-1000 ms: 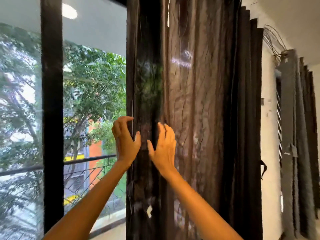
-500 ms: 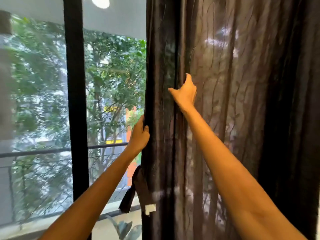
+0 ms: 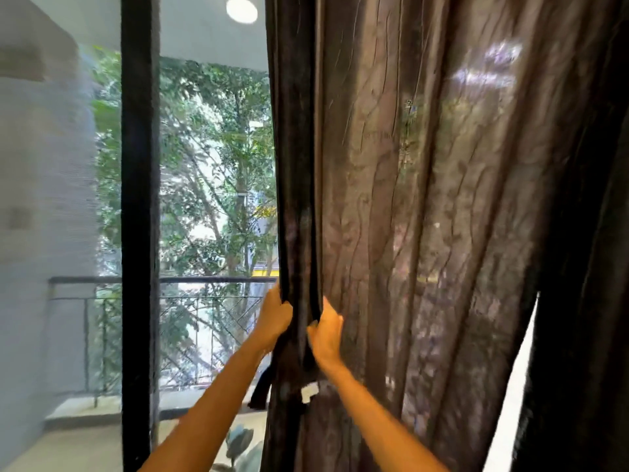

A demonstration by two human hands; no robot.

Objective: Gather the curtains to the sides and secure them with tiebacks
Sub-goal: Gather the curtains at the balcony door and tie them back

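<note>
Gripping the dark leading edge of the sheer brown curtain [image 3: 425, 199], the left hand [image 3: 274, 320] curls round its left side and the right hand [image 3: 326, 332] pinches its right side, both at railing height in the head view, near the middle. Just below the hands a dark tieback strap [image 3: 260, 390] dangles loose at the curtain's left edge, beside a small white tag [image 3: 309, 392]. Left of the curtain stand the black window frame [image 3: 139, 233], the balcony railing [image 3: 163, 280] and green trees [image 3: 211, 165] far beyond.

Pale floor [image 3: 85, 447] under the hanging curtain [image 3: 425, 233]
</note>
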